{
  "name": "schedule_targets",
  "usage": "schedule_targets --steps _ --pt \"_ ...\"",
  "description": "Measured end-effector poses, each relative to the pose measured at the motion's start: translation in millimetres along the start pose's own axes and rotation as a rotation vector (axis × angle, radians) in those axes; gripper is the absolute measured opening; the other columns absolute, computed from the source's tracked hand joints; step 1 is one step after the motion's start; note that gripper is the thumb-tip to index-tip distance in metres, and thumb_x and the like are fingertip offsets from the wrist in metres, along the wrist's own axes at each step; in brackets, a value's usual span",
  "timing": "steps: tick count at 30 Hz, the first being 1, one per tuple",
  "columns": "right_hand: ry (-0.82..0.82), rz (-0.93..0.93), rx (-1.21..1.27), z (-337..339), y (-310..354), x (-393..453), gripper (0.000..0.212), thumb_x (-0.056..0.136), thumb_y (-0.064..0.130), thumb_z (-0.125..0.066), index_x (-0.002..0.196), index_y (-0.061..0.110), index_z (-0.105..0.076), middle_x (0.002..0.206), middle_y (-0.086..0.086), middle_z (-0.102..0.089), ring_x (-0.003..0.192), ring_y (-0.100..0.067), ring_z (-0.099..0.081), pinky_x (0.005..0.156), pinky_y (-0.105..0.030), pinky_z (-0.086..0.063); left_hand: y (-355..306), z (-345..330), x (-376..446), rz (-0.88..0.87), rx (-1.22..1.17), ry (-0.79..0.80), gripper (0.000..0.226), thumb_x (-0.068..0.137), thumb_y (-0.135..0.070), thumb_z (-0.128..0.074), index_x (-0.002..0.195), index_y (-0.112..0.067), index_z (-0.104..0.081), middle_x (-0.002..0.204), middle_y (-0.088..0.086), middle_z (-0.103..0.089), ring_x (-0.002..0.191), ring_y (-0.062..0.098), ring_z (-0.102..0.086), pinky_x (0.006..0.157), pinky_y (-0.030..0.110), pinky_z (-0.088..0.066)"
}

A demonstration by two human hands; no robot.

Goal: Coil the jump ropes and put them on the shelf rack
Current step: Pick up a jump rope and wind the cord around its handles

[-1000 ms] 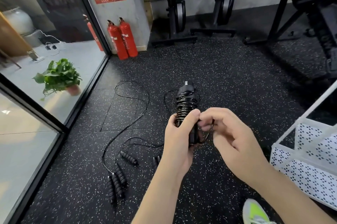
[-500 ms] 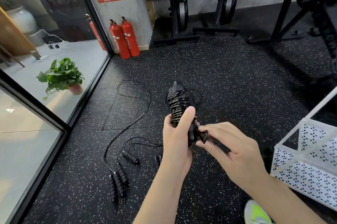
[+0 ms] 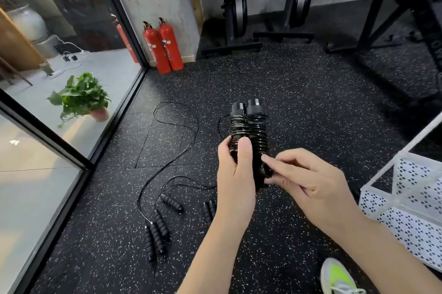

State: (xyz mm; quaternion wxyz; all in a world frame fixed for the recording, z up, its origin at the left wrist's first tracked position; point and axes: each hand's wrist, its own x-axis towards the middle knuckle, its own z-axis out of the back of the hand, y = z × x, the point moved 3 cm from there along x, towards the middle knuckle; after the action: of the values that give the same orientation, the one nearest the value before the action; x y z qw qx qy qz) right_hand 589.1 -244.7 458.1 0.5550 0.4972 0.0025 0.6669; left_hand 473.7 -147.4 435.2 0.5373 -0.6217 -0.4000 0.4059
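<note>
My left hand (image 3: pixel 235 174) grips a black jump rope bundle (image 3: pixel 248 128), its two handles side by side and upright with the cord wound tightly round them. My thumb lies across the coils. My right hand (image 3: pixel 306 178) pinches the cord's loose loop at the lower right of the bundle. More black jump ropes (image 3: pixel 162 219) lie uncoiled on the speckled floor to the lower left, their ribbed handles clustered together and cords looping away. The white perforated shelf rack (image 3: pixel 406 202) stands at the right edge.
Glass partition (image 3: pixel 71 111) runs along the left, with a potted plant (image 3: pixel 81 97) behind it. Two red fire extinguishers (image 3: pixel 162 47) stand by the pillar. Black gym equipment frames (image 3: pixel 239 18) line the back and right. A green-white shoe (image 3: pixel 337 277) shows at the bottom.
The bundle has turned so both handle tops face me. My right hand has moved down from the coils to the bundle's lower right side.
</note>
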Motion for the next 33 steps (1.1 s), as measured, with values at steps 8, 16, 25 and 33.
schedule_targets --steps 8,16,25,33 --pt "-0.072 -0.14 0.139 -4.9 -1.5 1.1 0.041 0.08 0.012 -0.078 0.121 0.016 -0.072 0.1 0.002 -0.066 0.089 -0.01 -0.064 0.079 -0.015 -0.051 4.3 -2.3 -0.3 0.057 -0.137 -0.002 0.063 0.081 -0.071 -0.063 0.109 -0.014 -0.065 0.093 -0.002 -0.072 0.084 0.014 -0.065 0.077 0.04 -0.051" --pt "-0.087 -0.216 0.127 -12.3 4.7 2.0 0.037 0.085 0.015 -0.075 0.121 0.024 -0.073 0.098 0.004 -0.062 0.089 -0.013 -0.06 0.079 -0.011 -0.045 6.4 6.8 5.8 0.033 -0.11 -0.111 0.07 0.067 -0.075 -0.079 0.109 -0.02 -0.071 0.1 -0.001 -0.073 0.091 0.017 -0.065 0.092 0.051 -0.052" --pt "-0.115 -0.282 0.077 -12.8 11.1 6.0 0.019 0.086 0.026 -0.074 0.104 0.024 -0.081 0.097 0.01 -0.065 0.081 -0.012 -0.064 0.07 -0.017 -0.05 6.1 4.4 0.5 0.088 -0.281 -0.095 0.058 0.065 -0.047 -0.088 0.107 -0.014 -0.065 0.104 0.014 -0.074 0.09 0.026 -0.068 0.08 0.048 -0.055" --pt "-0.135 -0.305 0.034 -12.2 2.6 5.7 0.011 0.084 0.012 -0.08 0.093 0.018 -0.079 0.093 0.01 -0.065 0.086 -0.011 -0.065 0.076 -0.013 -0.047 9.5 1.9 0.8 0.087 -0.249 -0.038 0.043 0.071 -0.038 -0.088 0.101 -0.018 -0.065 0.104 0.014 -0.075 0.09 0.024 -0.067 0.087 0.051 -0.053"
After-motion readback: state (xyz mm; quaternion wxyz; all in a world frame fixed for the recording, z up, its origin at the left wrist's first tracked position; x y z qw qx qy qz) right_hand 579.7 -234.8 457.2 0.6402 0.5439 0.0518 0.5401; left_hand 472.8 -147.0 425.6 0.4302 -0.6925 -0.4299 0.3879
